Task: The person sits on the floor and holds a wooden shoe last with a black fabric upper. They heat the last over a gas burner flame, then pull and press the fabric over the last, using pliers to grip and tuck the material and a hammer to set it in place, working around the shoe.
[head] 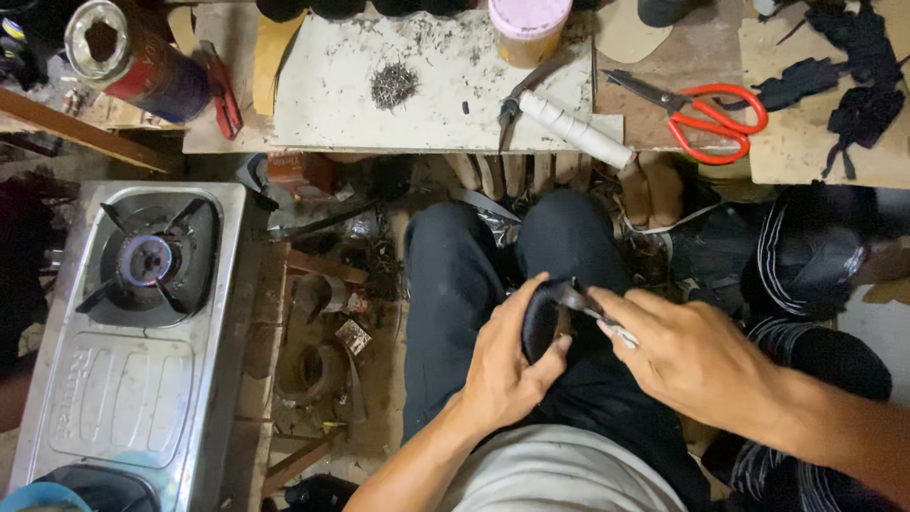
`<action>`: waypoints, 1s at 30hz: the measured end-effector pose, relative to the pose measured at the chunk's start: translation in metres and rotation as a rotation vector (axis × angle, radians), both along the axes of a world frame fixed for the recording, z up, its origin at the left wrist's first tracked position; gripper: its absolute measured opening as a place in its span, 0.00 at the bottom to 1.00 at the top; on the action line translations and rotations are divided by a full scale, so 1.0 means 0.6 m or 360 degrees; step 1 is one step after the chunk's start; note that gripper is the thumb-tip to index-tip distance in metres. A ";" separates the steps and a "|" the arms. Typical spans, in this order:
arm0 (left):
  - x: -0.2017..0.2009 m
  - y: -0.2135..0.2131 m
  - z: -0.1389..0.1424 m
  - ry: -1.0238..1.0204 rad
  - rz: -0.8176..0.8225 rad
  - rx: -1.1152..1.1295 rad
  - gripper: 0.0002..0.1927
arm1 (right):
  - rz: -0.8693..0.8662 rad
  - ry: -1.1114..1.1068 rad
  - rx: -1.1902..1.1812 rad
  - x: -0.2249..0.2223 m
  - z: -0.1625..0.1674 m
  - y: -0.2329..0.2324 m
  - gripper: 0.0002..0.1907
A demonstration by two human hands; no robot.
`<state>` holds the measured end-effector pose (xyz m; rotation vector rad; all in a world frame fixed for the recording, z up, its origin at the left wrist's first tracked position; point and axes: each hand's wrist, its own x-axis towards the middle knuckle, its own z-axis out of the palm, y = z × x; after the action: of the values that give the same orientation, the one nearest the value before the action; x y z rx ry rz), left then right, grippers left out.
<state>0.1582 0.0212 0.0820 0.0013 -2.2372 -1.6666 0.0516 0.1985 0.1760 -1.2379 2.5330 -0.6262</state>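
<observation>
Both hands (512,365) (687,356) curled closed over lap.

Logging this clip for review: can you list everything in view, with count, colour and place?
Scissors: one, red handles, bench top right.
Pliers: one, dark, bench centre.
White roll: one, beside the pliers.
Nail pile: one, grey, bench centre.
Pink-lidded jar: one, bench top edge.
Can: one, red and blue, open, top left.
Gas stove: one, silver, burner lit, left.
Black scraps: several, top right.
Black piece: one, on lap.
Left hand: holds the black piece.
Right hand: grips a thin metal tool.
</observation>
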 end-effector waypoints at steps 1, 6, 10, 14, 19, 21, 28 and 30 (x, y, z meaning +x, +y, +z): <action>-0.008 -0.004 0.005 0.0087 0.0031 -0.0035 0.35 | 0.0027 0.0073 0.0034 -0.006 0.015 -0.004 0.27; -0.064 -0.067 0.036 0.0380 -0.0063 0.0047 0.36 | 0.0243 0.0458 0.0165 -0.048 0.072 -0.053 0.31; -0.075 -0.127 0.061 0.0246 -0.0127 0.0188 0.26 | 0.0485 0.0679 0.0247 -0.073 0.073 -0.116 0.31; -0.039 -0.181 0.086 -0.0100 0.0054 -0.0285 0.26 | 0.0507 0.0721 0.0321 -0.067 0.051 -0.155 0.30; -0.029 -0.192 0.103 -0.0486 -0.0219 0.0383 0.28 | 0.0472 0.0891 0.0107 -0.038 0.011 -0.157 0.30; -0.034 -0.184 0.105 -0.0413 -0.0247 0.0418 0.26 | 0.0415 0.0929 0.0019 -0.027 -0.006 -0.149 0.30; -0.017 -0.132 0.099 -0.0420 -0.0100 0.0131 0.27 | 0.0106 -0.0287 -0.0174 -0.009 -0.031 -0.085 0.20; -0.008 -0.120 0.097 -0.0386 -0.0099 -0.0043 0.27 | 0.0127 -0.0691 -0.0145 -0.025 -0.016 -0.071 0.15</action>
<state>0.1532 -0.0509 0.1401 0.1359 -2.4594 -1.7506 0.0368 0.1560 0.1662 -1.0841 2.1086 -0.8906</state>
